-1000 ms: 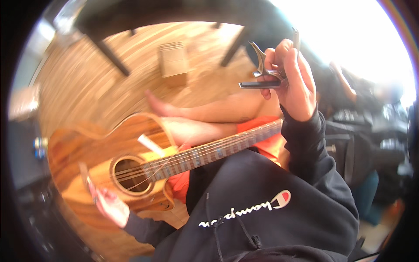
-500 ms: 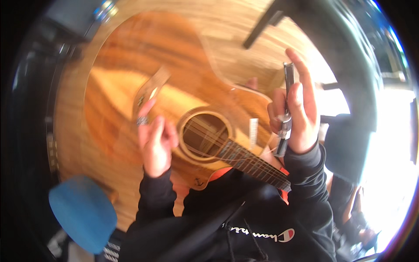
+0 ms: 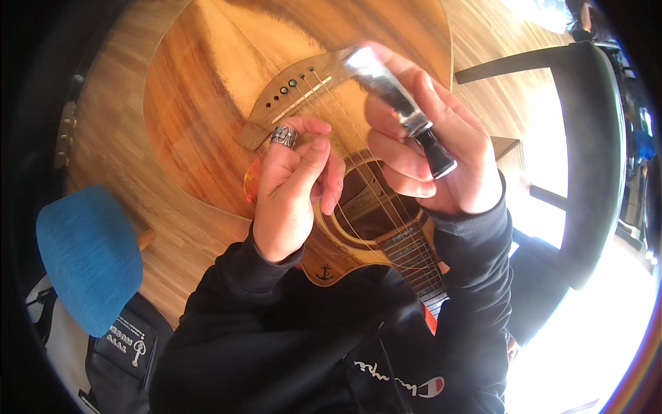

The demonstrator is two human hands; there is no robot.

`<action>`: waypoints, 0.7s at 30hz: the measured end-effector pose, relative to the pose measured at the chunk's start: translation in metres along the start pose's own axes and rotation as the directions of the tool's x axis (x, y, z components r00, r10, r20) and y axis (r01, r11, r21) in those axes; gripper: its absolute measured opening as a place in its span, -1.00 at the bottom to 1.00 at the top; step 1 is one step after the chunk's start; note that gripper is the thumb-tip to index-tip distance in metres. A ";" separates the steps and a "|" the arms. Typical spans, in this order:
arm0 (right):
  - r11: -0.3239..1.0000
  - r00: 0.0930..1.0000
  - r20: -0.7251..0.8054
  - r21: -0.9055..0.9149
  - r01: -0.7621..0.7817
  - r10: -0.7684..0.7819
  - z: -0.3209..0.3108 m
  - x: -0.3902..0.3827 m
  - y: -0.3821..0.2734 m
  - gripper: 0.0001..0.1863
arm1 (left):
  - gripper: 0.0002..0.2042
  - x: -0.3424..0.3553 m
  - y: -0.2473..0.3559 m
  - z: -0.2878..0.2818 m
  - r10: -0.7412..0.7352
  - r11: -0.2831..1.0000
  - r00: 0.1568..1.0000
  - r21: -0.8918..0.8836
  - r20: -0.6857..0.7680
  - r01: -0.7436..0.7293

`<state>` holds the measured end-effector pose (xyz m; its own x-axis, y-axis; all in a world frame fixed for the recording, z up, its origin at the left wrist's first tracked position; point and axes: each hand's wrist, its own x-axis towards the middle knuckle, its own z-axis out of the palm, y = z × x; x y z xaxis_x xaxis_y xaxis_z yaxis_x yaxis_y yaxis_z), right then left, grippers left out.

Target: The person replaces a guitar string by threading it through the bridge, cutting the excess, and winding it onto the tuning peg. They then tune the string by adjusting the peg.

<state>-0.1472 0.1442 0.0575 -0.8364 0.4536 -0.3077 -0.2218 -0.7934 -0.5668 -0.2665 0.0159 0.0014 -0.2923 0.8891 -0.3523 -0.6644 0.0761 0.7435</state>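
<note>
An acoustic guitar of striped brown wood lies across my lap, its neck pointing to the lower right. My left hand, with a silver ring, hovers over the top between the bridge and the soundhole. Its thumb and index finger are drawn together; anything between them is too fine to make out. A thin loose string bends from beside those fingers toward the neck. Above the strings, my right hand is closed around a shiny metal tool with a black end, its kind unclear from glare.
A blue padded seat stands at the left, above a black bag with pale print. At the right is a dark chair in bright window glare. Light wooden flooring runs behind the guitar.
My right hand has come left and tilted the tool over the guitar. My left hand has moved right, its fingers now closer together. The view has shifted, and the bridge shows sharply.
</note>
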 end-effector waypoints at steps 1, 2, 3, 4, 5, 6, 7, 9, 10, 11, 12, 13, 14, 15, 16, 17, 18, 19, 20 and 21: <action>0.999 0.999 0.037 -0.009 -0.031 0.031 -0.003 0.005 0.003 -0.40 | -0.68 0.000 -0.001 -0.001 0.003 1.000 1.000 0.022 0.019 -0.003; 0.998 0.997 0.030 -0.009 -0.069 0.070 0.001 0.006 0.005 -0.36 | -0.70 0.002 -0.002 -0.002 0.005 0.999 0.999 0.043 0.038 -0.007; 0.994 0.994 0.022 -0.008 -0.108 0.108 0.010 0.007 0.008 -0.32 | -0.72 0.003 -0.003 -0.003 0.008 0.998 0.998 0.064 0.057 -0.011; 0.982 0.982 0.031 0.026 -0.189 0.188 0.009 0.010 0.009 -0.27 | -0.75 0.004 0.000 -0.001 -0.035 0.999 0.997 0.037 0.072 0.033; 0.962 0.963 0.038 0.060 -0.268 0.266 0.008 0.012 0.011 -0.20 | -0.77 0.004 0.007 0.006 -0.077 0.997 0.993 0.010 0.089 0.076; 0.964 0.963 -0.050 0.052 -0.262 0.265 0.015 0.012 0.013 -0.18 | -0.79 0.005 0.005 0.005 -0.057 0.998 0.994 -0.010 0.097 0.058; 0.967 0.960 -0.118 -0.004 -0.256 0.254 0.021 0.012 0.014 -0.18 | -0.81 0.007 0.004 0.004 -0.041 0.999 0.993 -0.028 0.110 0.044; 0.944 0.962 -0.191 -0.232 -0.236 0.193 0.023 0.010 0.016 -0.15 | -0.83 0.008 0.003 0.001 -0.025 0.998 0.992 -0.061 0.122 0.033; 0.892 0.971 -0.188 -0.397 -0.215 0.151 0.018 0.008 0.016 -0.14 | -0.83 0.008 0.003 -0.001 -0.024 0.997 0.992 -0.074 0.124 0.033; 0.813 0.978 -0.176 -0.550 -0.189 0.109 0.013 0.006 0.018 -0.13 | -0.84 0.009 -0.003 0.006 0.029 0.998 0.999 -0.054 0.019 -0.028; 0.760 0.991 -0.130 -0.640 -0.116 0.041 0.012 0.004 0.022 -0.13 | -0.85 0.009 -0.001 0.006 0.017 1.000 1.000 -0.021 0.017 -0.017; 0.695 0.996 -0.080 -0.718 -0.039 -0.026 0.010 -0.002 0.027 -0.12 | -0.86 0.008 0.002 0.005 0.002 1.000 1.000 0.013 0.019 -0.002; 0.618 0.996 -0.022 -0.785 0.036 -0.087 0.009 -0.006 0.032 -0.11 | -0.86 0.008 0.003 0.005 -0.014 0.999 1.000 0.048 0.021 0.013; 0.494 0.994 0.094 -0.863 0.109 -0.055 0.007 -0.008 0.027 -0.20 | -0.87 0.009 0.001 0.006 -0.026 0.999 1.000 0.021 0.001 0.026; 0.365 0.977 0.211 -0.909 0.204 -0.021 0.006 -0.009 0.022 -0.26 | -0.88 0.009 0.001 0.005 -0.013 1.000 1.000 0.015 -0.001 0.013; 0.245 0.946 0.323 -0.919 0.310 0.015 0.005 -0.010 0.017 -0.29 | -0.88 0.009 -0.001 0.004 0.001 1.000 1.000 0.009 -0.003 -0.001; 0.141 0.948 0.311 -0.944 0.300 0.069 0.010 -0.011 0.014 -0.36 | -0.88 0.009 -0.001 0.003 0.015 1.000 1.000 0.004 -0.006 -0.014; 0.033 0.946 0.302 -0.953 0.300 0.120 0.014 -0.013 0.011 -0.41 | -0.88 0.009 0.002 0.003 -0.012 1.000 1.000 -0.006 0.001 0.012; -0.023 0.955 0.277 -0.959 0.281 0.104 0.015 -0.015 0.015 -0.45 | -0.87 0.009 0.000 0.004 0.020 1.000 1.000 0.000 0.003 -0.020; -0.078 0.963 0.254 -0.962 0.261 0.088 0.014 -0.016 0.018 -0.49 | -0.87 0.008 -0.003 0.007 0.052 0.999 0.999 0.005 0.005 -0.052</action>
<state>-0.1447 0.1167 0.0627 -0.9524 0.2643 -0.1519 0.2813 0.5704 -0.7717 -0.2622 0.0259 -0.0002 -0.3230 0.8940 -0.3106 -0.6447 0.0324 0.7638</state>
